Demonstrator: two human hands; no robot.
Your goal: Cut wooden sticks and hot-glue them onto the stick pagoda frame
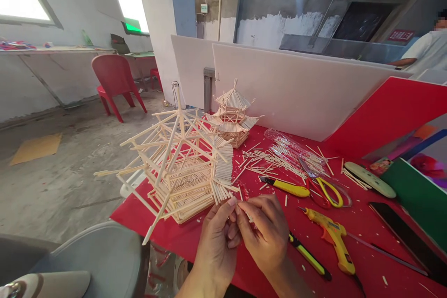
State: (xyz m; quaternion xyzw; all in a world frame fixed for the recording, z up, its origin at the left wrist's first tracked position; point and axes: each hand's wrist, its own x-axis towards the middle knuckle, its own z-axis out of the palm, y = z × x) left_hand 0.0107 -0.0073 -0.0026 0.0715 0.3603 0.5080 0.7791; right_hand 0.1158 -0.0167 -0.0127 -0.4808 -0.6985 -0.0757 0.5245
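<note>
Our left hand (pixel 217 233) and right hand (pixel 265 230) meet, fingers closed in pinches; what lies between them we cannot tell. Just beyond, leftward, the frame (pixel 190 180) stands on the worktop (pixel 370 272); a bump could loosen its eave sticks (pixel 221 191). The glue gun (pixel 334 237), near our right hand, could burn us if hot.

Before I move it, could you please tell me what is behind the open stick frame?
Behind the frame stands a roofed stick pagoda, with white boards farther back. The pagoda's lower left is covered by the frame, so I cannot see it.
</note>
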